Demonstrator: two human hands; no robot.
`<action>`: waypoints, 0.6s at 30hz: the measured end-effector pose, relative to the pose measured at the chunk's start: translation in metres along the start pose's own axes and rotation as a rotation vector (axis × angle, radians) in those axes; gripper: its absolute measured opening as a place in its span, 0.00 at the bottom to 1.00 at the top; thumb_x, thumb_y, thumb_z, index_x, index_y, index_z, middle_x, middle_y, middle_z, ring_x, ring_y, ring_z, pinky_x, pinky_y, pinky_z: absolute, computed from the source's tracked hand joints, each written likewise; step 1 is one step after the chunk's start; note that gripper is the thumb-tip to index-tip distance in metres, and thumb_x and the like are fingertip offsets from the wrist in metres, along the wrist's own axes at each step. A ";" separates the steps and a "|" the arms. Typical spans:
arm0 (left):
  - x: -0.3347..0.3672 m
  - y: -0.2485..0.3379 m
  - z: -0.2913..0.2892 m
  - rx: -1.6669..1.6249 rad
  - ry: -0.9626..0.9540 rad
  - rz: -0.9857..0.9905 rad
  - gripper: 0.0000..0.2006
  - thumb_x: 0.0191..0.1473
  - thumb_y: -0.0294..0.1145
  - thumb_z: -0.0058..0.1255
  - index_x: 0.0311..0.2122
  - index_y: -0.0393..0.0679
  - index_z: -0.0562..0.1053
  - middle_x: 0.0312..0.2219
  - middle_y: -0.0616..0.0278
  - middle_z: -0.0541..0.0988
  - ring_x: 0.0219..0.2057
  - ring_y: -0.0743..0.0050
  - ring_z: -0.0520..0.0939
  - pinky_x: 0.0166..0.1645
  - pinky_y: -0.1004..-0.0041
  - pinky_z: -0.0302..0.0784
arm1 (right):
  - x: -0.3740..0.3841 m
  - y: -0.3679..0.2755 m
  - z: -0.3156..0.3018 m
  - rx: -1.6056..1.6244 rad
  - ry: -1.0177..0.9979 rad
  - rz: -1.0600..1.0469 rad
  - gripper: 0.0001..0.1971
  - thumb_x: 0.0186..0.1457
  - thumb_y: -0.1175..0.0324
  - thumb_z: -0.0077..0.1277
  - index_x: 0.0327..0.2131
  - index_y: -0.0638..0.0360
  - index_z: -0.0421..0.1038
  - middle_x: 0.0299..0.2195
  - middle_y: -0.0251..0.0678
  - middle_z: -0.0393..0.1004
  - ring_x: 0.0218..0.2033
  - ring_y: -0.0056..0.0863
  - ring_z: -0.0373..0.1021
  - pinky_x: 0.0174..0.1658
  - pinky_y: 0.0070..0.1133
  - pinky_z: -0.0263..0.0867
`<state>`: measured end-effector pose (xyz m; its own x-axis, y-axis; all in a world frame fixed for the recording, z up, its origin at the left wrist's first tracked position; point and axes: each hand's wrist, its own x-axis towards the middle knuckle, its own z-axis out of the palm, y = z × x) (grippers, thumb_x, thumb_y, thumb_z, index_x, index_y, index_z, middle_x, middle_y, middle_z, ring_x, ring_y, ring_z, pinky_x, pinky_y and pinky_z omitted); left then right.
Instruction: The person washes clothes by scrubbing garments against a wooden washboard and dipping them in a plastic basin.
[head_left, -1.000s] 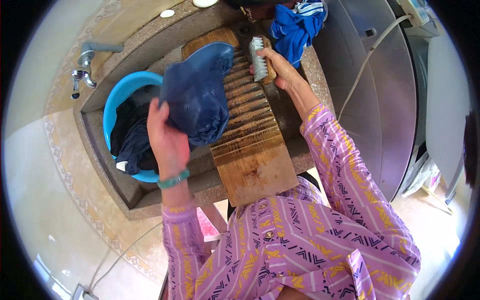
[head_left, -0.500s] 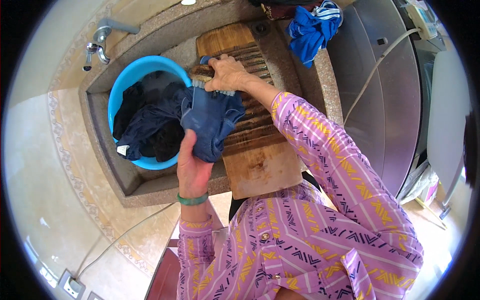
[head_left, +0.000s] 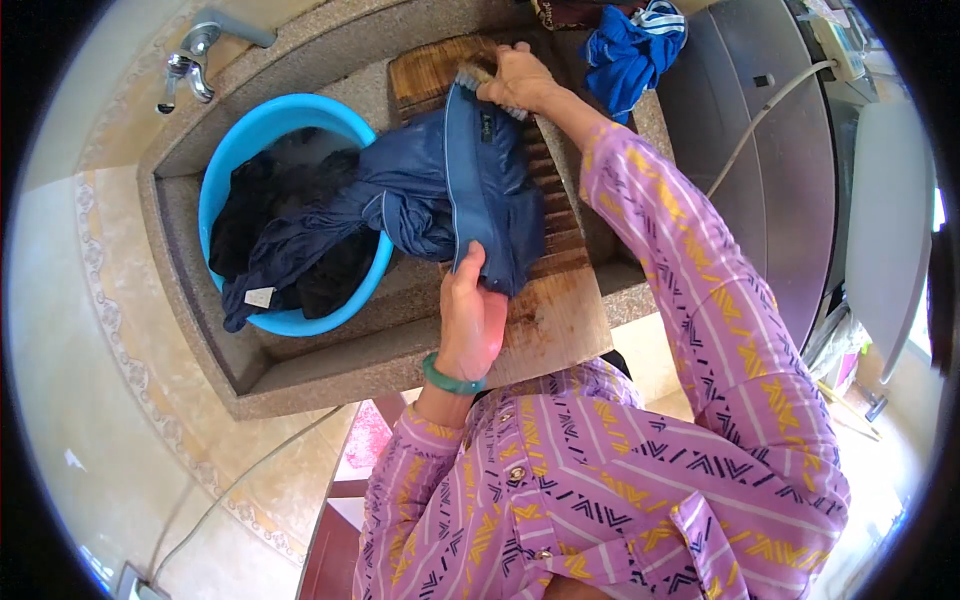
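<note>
A navy blue garment (head_left: 500, 215) with a lighter waistband lies spread over a ridged wooden washboard (head_left: 555, 325). Its other end trails into a light blue basin (head_left: 206, 205) among dark wet clothes (head_left: 335, 285). At the garment's near edge, my left hand (head_left: 468, 322), with a green bangle at the wrist, grips the cloth between thumb and fingers. My right hand (head_left: 520, 80) is closed around a scrub brush (head_left: 472, 74) at the far end of the waistband. Part of the brush is hidden behind that hand, and the fingers may also pinch the cloth.
Basin and washboard sit in a speckled stone sink (head_left: 330, 378). A metal tap (head_left: 188, 68) juts from the wall at the upper left. Bright blue cloth (head_left: 632, 60) hangs over the sink's far right edge, beside a grey appliance (head_left: 760, 120) with a pale hose (head_left: 765, 115).
The navy garment has been drawn rightward out of the basin and spread wider over the washboard. My left hand has moved right with it; my right hand and the brush have gone farther away and right.
</note>
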<state>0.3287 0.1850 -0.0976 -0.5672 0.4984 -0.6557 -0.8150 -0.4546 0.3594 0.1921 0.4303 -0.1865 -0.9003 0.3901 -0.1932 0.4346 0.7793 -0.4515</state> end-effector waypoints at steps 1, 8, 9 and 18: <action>-0.005 0.001 -0.003 0.077 0.000 0.026 0.21 0.57 0.34 0.44 0.53 0.35 0.62 0.51 0.54 0.69 0.53 0.65 0.68 0.59 0.64 0.60 | -0.002 -0.001 -0.002 -0.003 -0.006 -0.001 0.36 0.37 0.52 0.57 0.48 0.68 0.64 0.45 0.59 0.63 0.46 0.54 0.64 0.49 0.34 0.63; -0.021 0.005 -0.014 1.192 0.033 0.833 0.26 0.50 0.28 0.51 0.54 0.35 0.61 0.53 0.45 0.63 0.54 0.46 0.63 0.57 0.59 0.59 | -0.099 -0.037 -0.037 0.228 0.177 -0.569 0.43 0.40 0.42 0.58 0.55 0.61 0.58 0.43 0.54 0.68 0.40 0.48 0.68 0.45 0.34 0.65; -0.018 0.009 -0.023 1.671 -0.039 0.938 0.27 0.48 0.29 0.51 0.54 0.35 0.61 0.52 0.41 0.63 0.55 0.41 0.61 0.58 0.57 0.57 | -0.121 -0.064 -0.049 0.217 -0.008 -0.502 0.39 0.43 0.43 0.55 0.54 0.57 0.59 0.40 0.53 0.68 0.38 0.47 0.69 0.41 0.33 0.67; -0.003 -0.003 -0.035 1.868 -0.135 0.872 0.20 0.51 0.29 0.46 0.51 0.37 0.66 0.52 0.49 0.67 0.50 0.43 0.67 0.56 0.57 0.61 | 0.017 -0.034 0.043 -0.220 0.281 0.038 0.26 0.49 0.46 0.49 0.46 0.54 0.65 0.36 0.52 0.70 0.37 0.49 0.70 0.37 0.37 0.68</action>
<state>0.3370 0.1587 -0.1201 -0.7201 0.6930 0.0351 0.5523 0.5418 0.6335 0.1610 0.3898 -0.2117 -0.8545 0.5166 0.0543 0.4903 0.8366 -0.2442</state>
